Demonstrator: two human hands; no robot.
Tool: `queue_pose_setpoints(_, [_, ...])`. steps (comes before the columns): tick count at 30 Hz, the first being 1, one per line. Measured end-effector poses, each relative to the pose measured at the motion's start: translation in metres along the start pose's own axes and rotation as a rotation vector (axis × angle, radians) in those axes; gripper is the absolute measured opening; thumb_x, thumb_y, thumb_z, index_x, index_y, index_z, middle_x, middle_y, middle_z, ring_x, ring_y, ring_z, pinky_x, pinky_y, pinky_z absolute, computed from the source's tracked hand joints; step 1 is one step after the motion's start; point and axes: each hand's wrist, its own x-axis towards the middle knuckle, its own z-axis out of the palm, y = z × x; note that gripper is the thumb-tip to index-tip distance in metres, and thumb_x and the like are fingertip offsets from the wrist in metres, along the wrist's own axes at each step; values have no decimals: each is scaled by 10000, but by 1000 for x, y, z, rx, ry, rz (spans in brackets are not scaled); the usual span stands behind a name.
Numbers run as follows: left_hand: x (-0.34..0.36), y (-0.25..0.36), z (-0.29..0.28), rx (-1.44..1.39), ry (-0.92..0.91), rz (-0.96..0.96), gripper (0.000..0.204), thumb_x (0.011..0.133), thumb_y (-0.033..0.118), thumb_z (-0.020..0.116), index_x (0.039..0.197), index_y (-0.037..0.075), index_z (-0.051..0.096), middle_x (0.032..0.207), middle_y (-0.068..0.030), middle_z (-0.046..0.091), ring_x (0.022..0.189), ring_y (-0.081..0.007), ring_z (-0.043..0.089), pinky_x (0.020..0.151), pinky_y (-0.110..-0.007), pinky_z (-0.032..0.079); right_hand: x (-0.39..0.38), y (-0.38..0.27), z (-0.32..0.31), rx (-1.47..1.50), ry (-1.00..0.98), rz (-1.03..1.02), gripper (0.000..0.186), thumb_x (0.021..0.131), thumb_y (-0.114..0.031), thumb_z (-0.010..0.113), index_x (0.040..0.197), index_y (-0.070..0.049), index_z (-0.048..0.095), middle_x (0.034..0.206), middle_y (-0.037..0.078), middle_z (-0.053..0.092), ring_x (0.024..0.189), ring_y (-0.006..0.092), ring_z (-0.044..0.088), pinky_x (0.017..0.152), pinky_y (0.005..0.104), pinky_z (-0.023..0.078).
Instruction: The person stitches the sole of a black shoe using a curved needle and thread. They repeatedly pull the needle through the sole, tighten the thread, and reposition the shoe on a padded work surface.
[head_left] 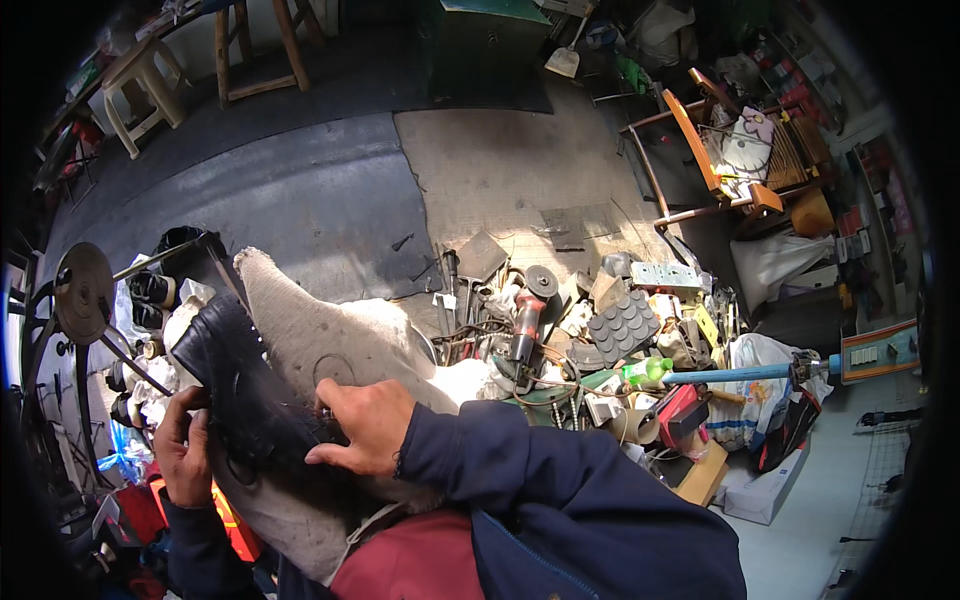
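Note:
A black leather shoe or boot (228,355) lies across my lap, on a dusty beige apron (285,305). My left hand (185,447) is closed at its near left edge, fingers and thumb bent together against the leather. At the right side of the shoe, my right hand (368,425) has its fingers curled and its thumb reaching toward the leather. What lies between those fingers, if anything, is hidden. A thin dark curved line shows on the apron just beyond the right hand.
An angle grinder (527,318) lies in a heap of tools and scraps to the right. A blue rod (715,376) juts out beyond it. At left stands a machine with a round wheel (85,293). A wooden chair (700,140) and a plastic stool (145,85) stand farther off.

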Motion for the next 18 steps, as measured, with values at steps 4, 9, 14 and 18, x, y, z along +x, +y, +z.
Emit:
queue_pose_setpoints(4, [7, 19, -4, 161, -66, -16, 183, 968, 4, 584, 1127, -60, 648, 982, -108, 664, 942, -199, 639, 882, -317, 488, -3, -1, 1, -14, -8, 9, 613, 843, -557, 806, 1058, -55, 527, 838, 166, 711, 785, 406, 702, 637, 469, 527])
queue_pose_setpoints(9, [17, 36, -9, 366, -181, 80, 111, 941, 83, 615, 915, -24, 611, 785, -204, 611, 734, -385, 627, 673, -421, 484, -7, -3, -3, -46, -34, 16, 606, 879, -579, 764, 1007, -41, 517, 832, 184, 698, 799, 424, 692, 656, 490, 529])
queue_pose_setpoints(14, [19, 41, -9, 429, -232, 114, 177, 934, 156, 648, 891, -5, 589, 725, -200, 612, 670, -409, 618, 629, -439, 480, -7, -1, -2, -42, -23, 3, 593, 880, -571, 763, 1009, -45, 521, 838, 185, 698, 810, 429, 691, 657, 495, 524])
queue_pose_setpoints(18, [17, 42, -17, 411, -251, 31, 168, 911, 143, 662, 893, -6, 589, 723, -163, 590, 655, -357, 598, 625, -422, 460, -8, -2, -1, -18, -15, 13, 569, 855, -512, 803, 1001, -35, 530, 831, 203, 697, 838, 435, 702, 703, 508, 542])
